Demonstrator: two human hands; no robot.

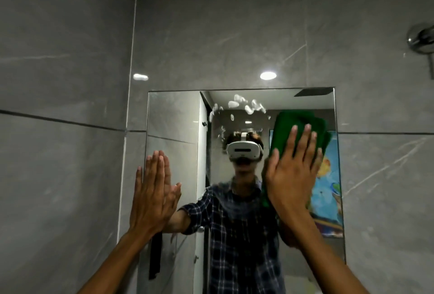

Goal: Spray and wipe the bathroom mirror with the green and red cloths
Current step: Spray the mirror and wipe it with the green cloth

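I read no writing or brand anywhere. Mirror [173, 115] centre frame, long axis vertical, foam blobs [246, 106] near top edge. Right hand [290, 176] flat, fingers spread, pressing green cloth [300, 124] against glass upper right (cloth bunched, runs upward past fingertips). Left hand [152, 190] open flat on mirror's left edge, holding nothing.
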